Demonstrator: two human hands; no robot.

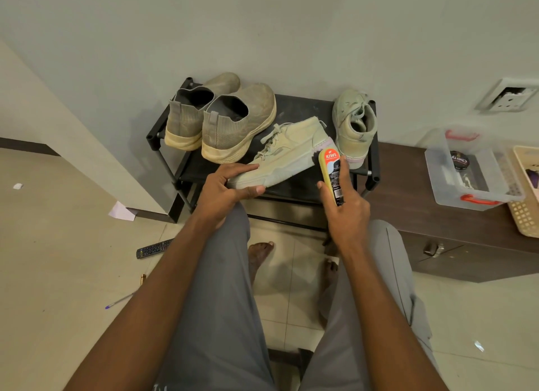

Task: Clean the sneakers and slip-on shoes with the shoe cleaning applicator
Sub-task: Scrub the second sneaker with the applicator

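The pale green lace-up suede sneaker (287, 154) is lying on its side on the top of the black metal shoe rack (303, 105), its long axis running from the toe by the left hand (226, 186) up and away to the heel. The left hand is pinching that toe end, steadying it. The right hand (345, 205) is gripping the yellow shoe cleaning applicator (332, 175), whose dark head is touching the sneaker's heel, so the coming stroke probably belongs to the right hand, along the sidewall.
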